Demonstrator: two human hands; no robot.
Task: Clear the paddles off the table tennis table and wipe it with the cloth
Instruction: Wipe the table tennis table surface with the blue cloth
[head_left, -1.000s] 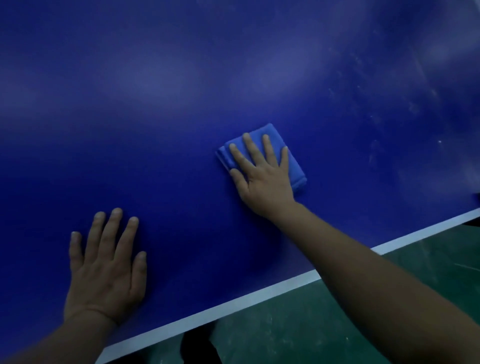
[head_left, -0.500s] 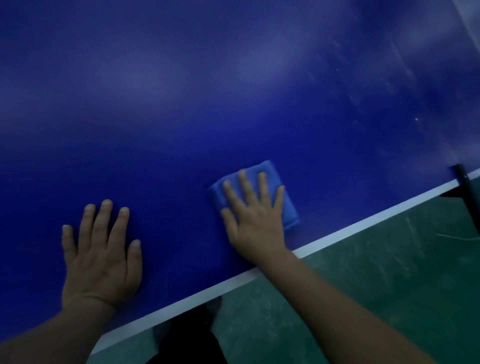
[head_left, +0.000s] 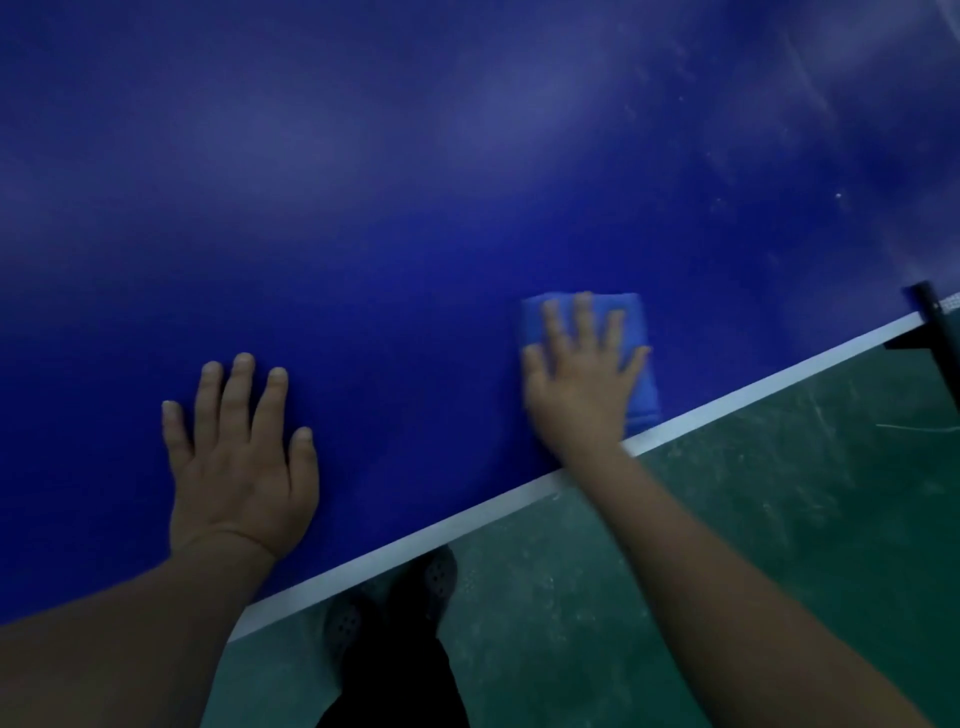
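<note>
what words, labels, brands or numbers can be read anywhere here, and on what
None: no readable text anywhere in this view.
The table shows only a plain white edge line.
The cloth under the right hand has no visible label.
The left hand lies flat on bare blue surface.

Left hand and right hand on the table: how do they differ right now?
The left hand lies flat on the bare blue table; the right hand presses flat on a folded blue cloth. The left hand sits well in from the white edge line, while the right hand's wrist crosses that line. The left hand looks sharp, the right slightly blurred. Both are palm down with straight, spread fingers.
</note>
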